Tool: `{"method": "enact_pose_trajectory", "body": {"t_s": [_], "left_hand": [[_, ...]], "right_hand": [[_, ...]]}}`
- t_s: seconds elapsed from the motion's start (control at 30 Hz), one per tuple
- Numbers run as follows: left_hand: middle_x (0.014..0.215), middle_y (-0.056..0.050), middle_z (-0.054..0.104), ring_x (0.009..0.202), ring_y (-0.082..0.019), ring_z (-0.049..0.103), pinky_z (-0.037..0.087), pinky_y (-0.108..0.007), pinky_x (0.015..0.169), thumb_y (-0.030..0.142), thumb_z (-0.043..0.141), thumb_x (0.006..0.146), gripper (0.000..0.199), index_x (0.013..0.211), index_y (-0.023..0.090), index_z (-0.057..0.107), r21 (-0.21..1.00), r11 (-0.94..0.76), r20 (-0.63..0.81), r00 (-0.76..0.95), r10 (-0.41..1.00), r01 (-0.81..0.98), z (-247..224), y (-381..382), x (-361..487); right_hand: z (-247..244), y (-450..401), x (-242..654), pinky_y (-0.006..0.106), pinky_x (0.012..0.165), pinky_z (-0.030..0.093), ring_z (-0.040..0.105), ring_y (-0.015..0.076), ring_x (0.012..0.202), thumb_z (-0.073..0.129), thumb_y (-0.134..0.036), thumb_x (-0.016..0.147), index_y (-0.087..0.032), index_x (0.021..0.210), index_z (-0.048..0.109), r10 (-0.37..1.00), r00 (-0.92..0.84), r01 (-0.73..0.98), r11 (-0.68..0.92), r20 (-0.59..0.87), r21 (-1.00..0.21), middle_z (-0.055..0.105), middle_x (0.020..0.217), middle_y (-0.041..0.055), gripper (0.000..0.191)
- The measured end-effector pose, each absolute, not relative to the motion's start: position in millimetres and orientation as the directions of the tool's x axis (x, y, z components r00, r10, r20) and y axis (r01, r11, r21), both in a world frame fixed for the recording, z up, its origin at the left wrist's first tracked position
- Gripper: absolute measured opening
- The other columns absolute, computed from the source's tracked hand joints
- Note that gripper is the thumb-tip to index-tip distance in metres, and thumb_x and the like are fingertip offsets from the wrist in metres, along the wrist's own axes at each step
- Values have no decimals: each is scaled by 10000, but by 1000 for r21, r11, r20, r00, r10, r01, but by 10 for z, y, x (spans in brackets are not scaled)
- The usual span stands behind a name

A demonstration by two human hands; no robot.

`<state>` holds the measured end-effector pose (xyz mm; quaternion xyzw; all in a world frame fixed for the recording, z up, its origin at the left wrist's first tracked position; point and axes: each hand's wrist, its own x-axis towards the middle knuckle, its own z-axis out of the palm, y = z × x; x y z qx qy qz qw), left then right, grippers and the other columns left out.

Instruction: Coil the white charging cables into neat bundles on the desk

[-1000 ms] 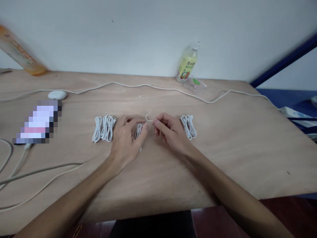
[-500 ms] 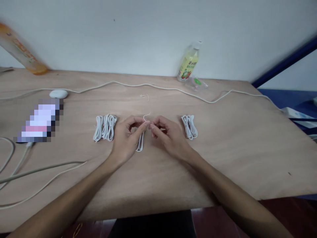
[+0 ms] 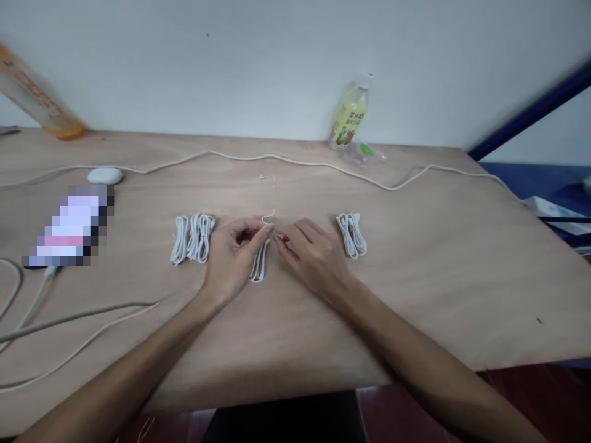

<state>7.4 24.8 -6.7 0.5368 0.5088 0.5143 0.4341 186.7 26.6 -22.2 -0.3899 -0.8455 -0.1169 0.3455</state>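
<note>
My left hand (image 3: 233,252) is closed in a pinch, thumb against forefinger, on a thin white twist tie (image 3: 268,218) whose curled end sticks up past the fingertips. Below those fingers, the looped end of a white cable bundle (image 3: 258,264) shows on the table; its upper part is hidden by the hand. My right hand (image 3: 314,252) has its fingertips pressed together right beside the left thumb, knuckles turned up. What lies between them is hidden. Two coiled white cables (image 3: 191,239) lie left of my hands, and another cable bundle (image 3: 351,235) lies to the right.
Behind my hands lies a loose scrap of tie (image 3: 268,178). A long white cord (image 3: 240,158) crosses the wooden table (image 3: 438,277). At left are a phone (image 3: 69,224), a white case (image 3: 104,176) and an orange bottle (image 3: 44,101). A yellow-labelled bottle (image 3: 348,117) stands by the wall.
My right hand has rolled over, so its back and knuckles now face up, and its fingers have closed in by the left fingertips. The left hand keeps its pinch.
</note>
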Motion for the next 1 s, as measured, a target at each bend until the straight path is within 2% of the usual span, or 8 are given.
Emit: {"method": "enact_pose_trajectory", "body": {"t_s": [0.17, 0.43, 0.57, 0.7, 0.87, 1.0], "left_hand": [[823, -32, 815, 795, -205, 710, 552, -344, 793, 360, 812, 852, 155, 802, 213, 811, 976, -164, 173, -54, 983, 142, -41, 240, 72], [841, -36, 820, 820, -221, 718, 556, -359, 808, 360, 800, 874, 147, 805, 230, 806, 963, -185, 198, -51, 979, 197, -43, 227, 64], [835, -37, 820, 820, -222, 717, 555, -357, 808, 356, 809, 868, 148, 803, 223, 816, 974, -149, 159, -44, 986, 173, -49, 244, 60], [812, -33, 812, 788, -210, 695, 547, -344, 786, 379, 853, 836, 169, 790, 218, 838, 990, -90, 97, -56, 994, 106, -57, 268, 66], [823, -33, 809, 783, -195, 686, 529, -325, 768, 413, 889, 811, 202, 808, 214, 855, 1000, -13, 13, -35, 999, 2, -58, 275, 66], [791, -23, 794, 755, -186, 666, 504, -318, 738, 399, 893, 792, 191, 784, 214, 844, 1000, -19, 20, -51, 998, 16, -47, 270, 65]], "right_hand": [[-221, 247, 1844, 317, 723, 501, 669, 182, 796, 528, -177, 1146, -187, 908, 722, 553, -417, 757, 651, 721, -62, 736, 835, 52, 307], [-221, 280, 1871, 328, 706, 487, 649, 200, 838, 511, -95, 1118, -188, 1009, 752, 570, -496, 679, 725, 655, -117, 725, 876, 60, 280], [-226, 285, 1890, 329, 699, 485, 655, 207, 852, 503, -112, 1126, -192, 1015, 754, 581, -515, 680, 725, 631, -113, 729, 882, 65, 286], [-221, 286, 1895, 330, 735, 506, 670, 202, 844, 512, -159, 1139, -196, 979, 743, 597, -458, 707, 694, 658, -136, 743, 880, 66, 283], [-176, 278, 1875, 329, 744, 517, 676, 201, 829, 546, -165, 1135, -184, 951, 733, 530, -417, 712, 696, 739, -97, 744, 865, 70, 263], [-178, 281, 1871, 322, 700, 485, 644, 185, 795, 564, -147, 1129, -214, 939, 732, 525, -425, 711, 698, 737, -87, 725, 844, 46, 262]]}}
